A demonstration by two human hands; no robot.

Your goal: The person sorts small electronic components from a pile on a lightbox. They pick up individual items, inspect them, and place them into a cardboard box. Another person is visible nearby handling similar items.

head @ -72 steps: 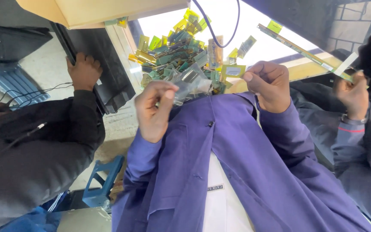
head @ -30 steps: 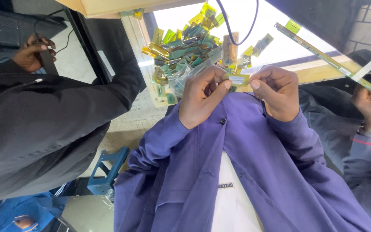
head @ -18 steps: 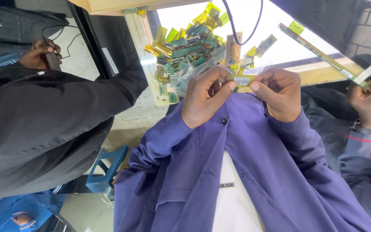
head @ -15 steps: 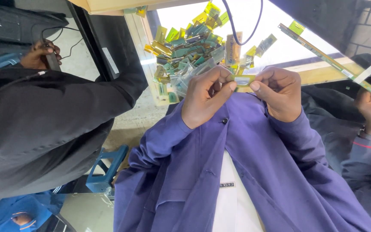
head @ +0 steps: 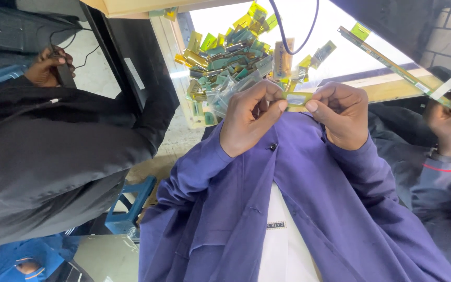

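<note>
Pinching small yellow-green strip [head: 297,99] at both ends — left hand [head: 249,121] grip closed on its 9 o'clock end, right hand [head: 343,114] grip closed on its 3 o'clock end, thumbs and forefingers meeting over it. Held mid-frame above purple jacket [head: 309,209]. Heaped at 12 o'clock on white table [head: 340,31] — pile of green and yellow strips [head: 225,57], black cable [head: 293,31] looping over. Co-worker's hand [head: 450,125] at 3 o'clock, holding long thin strip [head: 392,62].

Purple work coat, long sleeves to wrists, dark button on left cuff [head: 272,147]. White shirt [head: 283,240] beneath, small dark label. Hands bare.
</note>
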